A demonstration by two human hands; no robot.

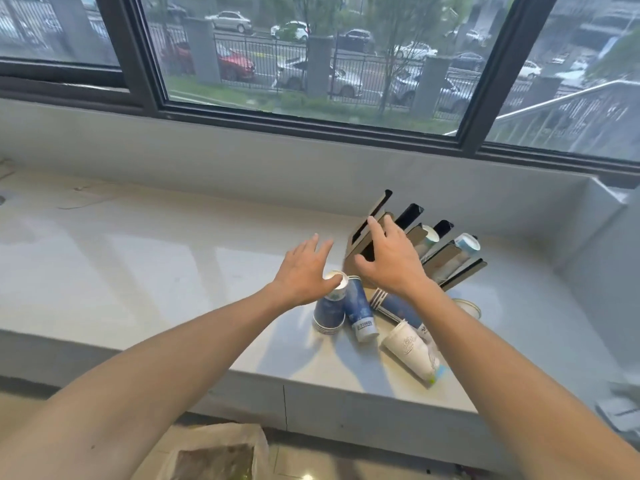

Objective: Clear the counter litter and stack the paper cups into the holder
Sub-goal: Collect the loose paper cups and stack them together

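Close to us, down on the floor, we see a bag (221, 452) with a clear liner. It looks like the place for trash, but we cannot tell what is inside.

A little farther, on the counter (138, 271), the paper cups lie in a messy pile. A white cup (412, 351) is on its side near the front edge. Behind it are small stacks of blue cups (358, 308), some tipped over and some upside down. One more pale cup (467, 308) peeks out by our right arm. So we think most of the stacking is not yet done.

Above the pile are our hands. Our left hand (304, 271) is open with fingers spread, right over the top of a blue cup, and it holds nothing. Our right hand (388, 261) is open too, with fingertips on or just at the holder (453, 261), gripping nothing.

Farthest back, the holder stands on the counter near the wall. Two of its slots show cups in them, and the other slots look dark and empty. We see no loose scraps on the counter near the cups.
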